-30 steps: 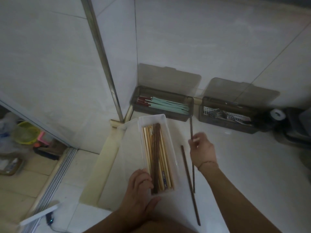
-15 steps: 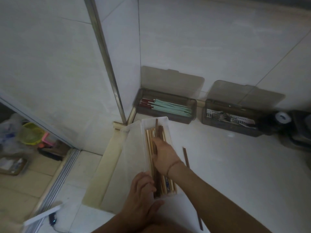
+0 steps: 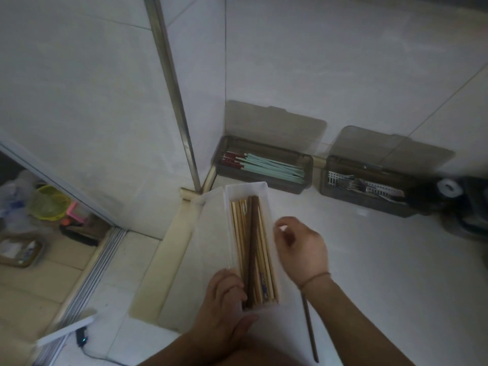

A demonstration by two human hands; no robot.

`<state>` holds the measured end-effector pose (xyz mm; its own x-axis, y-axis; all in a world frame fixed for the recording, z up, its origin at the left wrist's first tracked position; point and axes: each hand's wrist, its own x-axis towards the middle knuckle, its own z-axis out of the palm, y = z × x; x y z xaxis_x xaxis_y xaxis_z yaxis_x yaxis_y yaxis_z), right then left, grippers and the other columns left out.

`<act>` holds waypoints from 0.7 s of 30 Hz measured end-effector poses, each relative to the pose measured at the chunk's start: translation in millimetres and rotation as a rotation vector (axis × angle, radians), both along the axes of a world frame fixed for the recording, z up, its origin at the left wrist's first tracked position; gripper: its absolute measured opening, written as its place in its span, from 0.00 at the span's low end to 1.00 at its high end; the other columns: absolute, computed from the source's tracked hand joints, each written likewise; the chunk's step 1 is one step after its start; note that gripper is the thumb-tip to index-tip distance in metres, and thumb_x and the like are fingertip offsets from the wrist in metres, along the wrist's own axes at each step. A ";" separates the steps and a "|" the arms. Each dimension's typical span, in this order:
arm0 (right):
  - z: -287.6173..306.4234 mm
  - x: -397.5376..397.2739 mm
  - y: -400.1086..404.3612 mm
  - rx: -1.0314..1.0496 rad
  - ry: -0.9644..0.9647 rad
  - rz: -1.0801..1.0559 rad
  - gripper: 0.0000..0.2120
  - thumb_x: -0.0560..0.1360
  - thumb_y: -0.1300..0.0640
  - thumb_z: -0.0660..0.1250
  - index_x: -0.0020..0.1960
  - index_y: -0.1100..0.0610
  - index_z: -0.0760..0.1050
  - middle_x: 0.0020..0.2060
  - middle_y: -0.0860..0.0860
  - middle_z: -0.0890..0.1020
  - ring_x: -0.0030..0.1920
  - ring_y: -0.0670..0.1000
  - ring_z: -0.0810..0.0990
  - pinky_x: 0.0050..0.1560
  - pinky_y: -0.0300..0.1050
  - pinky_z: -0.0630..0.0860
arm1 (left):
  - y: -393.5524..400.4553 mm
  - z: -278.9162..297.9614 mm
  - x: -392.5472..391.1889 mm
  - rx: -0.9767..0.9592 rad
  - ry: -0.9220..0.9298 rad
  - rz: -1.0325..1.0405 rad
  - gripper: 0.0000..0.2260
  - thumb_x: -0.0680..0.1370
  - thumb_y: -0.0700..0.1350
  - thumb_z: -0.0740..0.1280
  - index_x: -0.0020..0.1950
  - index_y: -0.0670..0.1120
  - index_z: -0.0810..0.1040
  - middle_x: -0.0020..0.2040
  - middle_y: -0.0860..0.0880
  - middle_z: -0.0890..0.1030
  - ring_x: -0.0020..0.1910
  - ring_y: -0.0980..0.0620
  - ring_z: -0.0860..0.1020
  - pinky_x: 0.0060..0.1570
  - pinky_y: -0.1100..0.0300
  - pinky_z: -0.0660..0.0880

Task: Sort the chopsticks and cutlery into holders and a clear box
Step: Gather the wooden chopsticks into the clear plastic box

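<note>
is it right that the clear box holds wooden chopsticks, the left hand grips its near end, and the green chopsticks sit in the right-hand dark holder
Not quite. The head view shows the green chopsticks in the left dark holder; the right holder has metal cutlery. The rest stands: the clear box holds wooden chopsticks, and the left hand grips its near end.

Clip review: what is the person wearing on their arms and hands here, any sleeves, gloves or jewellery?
Both forearms are bare, with no sleeves in view and no gloves. The right hand has a thin cord-like band around its wrist. The left hand shows no ring or band that I can make out in the dim frame.
</note>
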<state>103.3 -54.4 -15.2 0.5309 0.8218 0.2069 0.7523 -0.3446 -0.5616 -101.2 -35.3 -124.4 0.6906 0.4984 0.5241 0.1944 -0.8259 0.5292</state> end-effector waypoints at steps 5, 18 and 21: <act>-31.6 39.5 -37.9 -0.541 0.011 -0.106 0.08 0.77 0.46 0.60 0.51 0.49 0.67 0.41 0.48 0.79 0.38 0.52 0.78 0.37 0.41 0.69 | 0.3 -0.3 0.6 -0.036 -0.025 -0.012 0.16 0.81 0.57 0.60 0.55 0.44 0.69 0.57 0.46 0.70 0.68 0.50 0.65 0.75 0.52 0.59; -46.7 37.9 -35.3 -0.816 -0.275 0.183 0.19 0.80 0.61 0.52 0.70 0.52 0.62 0.59 0.53 0.77 0.55 0.55 0.79 0.49 0.48 0.77 | -0.3 1.5 -0.1 -0.043 0.001 -0.004 0.16 0.79 0.57 0.64 0.56 0.45 0.69 0.58 0.46 0.70 0.72 0.55 0.61 0.70 0.47 0.65; -13.5 56.9 -12.9 -0.587 -0.195 0.015 0.14 0.78 0.61 0.56 0.62 0.55 0.70 0.51 0.55 0.80 0.47 0.57 0.80 0.45 0.47 0.77 | -1.7 2.7 -1.5 -0.068 0.003 0.001 0.17 0.79 0.57 0.63 0.58 0.46 0.69 0.59 0.47 0.70 0.72 0.55 0.61 0.67 0.43 0.68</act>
